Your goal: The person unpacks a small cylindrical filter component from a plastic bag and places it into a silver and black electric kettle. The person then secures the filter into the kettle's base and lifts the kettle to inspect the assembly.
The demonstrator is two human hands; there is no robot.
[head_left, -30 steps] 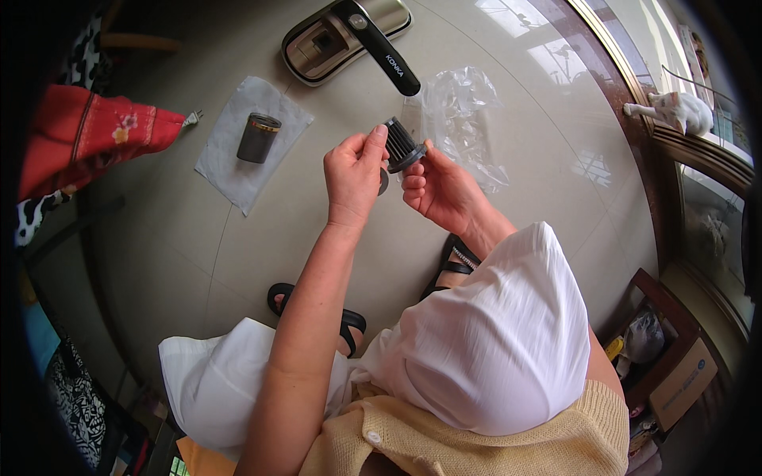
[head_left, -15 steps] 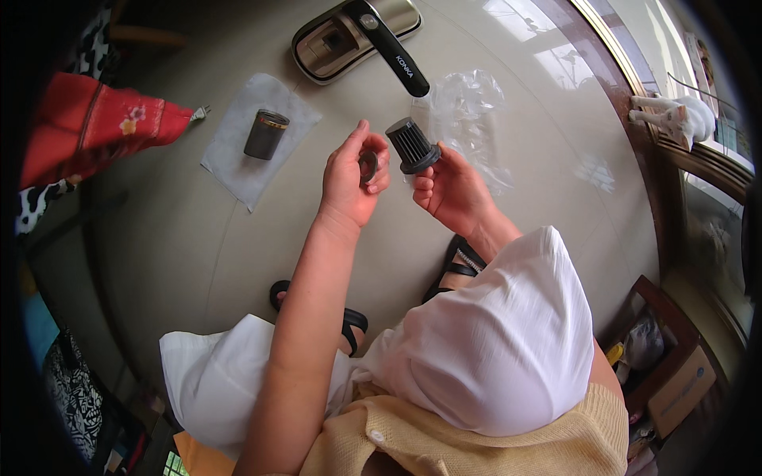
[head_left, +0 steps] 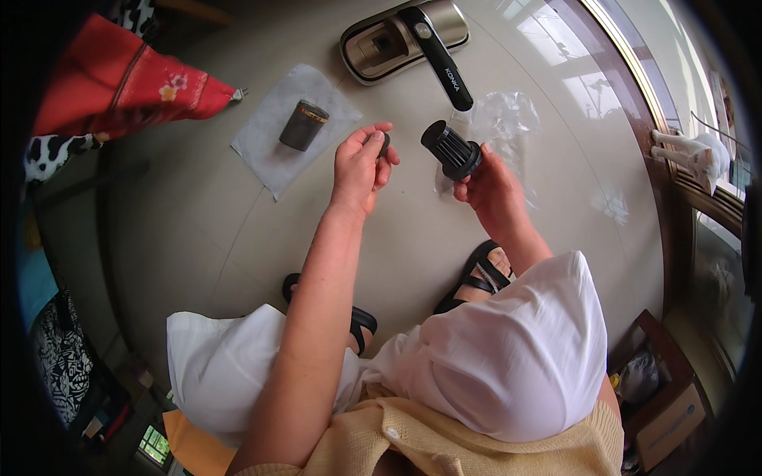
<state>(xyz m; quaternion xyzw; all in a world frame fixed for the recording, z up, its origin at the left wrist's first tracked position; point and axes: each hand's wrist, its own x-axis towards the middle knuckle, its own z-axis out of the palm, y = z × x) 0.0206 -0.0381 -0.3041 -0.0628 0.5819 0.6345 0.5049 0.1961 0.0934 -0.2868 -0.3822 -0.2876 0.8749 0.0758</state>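
Note:
My right hand (head_left: 494, 189) grips a black finned filter cartridge (head_left: 452, 151) by its wide flanged base, its narrower end tilted up and to the left. A small dark round disc (head_left: 383, 144) is pinched between the thumb and fingers of my left hand (head_left: 361, 168); part of it is hidden by them. Left of that hand, a dark grey cup with a gold band (head_left: 303, 127) lies on a white sheet (head_left: 266, 159) on the floor. Beyond both hands rests a gold-and-black handheld vacuum cleaner (head_left: 397, 49) with a black handle.
Crumpled clear plastic bag (head_left: 508, 127) lies on the tiled floor beyond the filter. A red floral cloth (head_left: 151, 87) with a plug (head_left: 237, 95) is at left. A white cat figure (head_left: 702, 159) stands by the window frame at right. My sandalled feet (head_left: 480, 274) are below the hands.
My hands have drawn farther apart, with the filter cartridge moving away from the left hand. The disc has turned in my left fingers. The whole view has shifted, so floor objects appear farther right.

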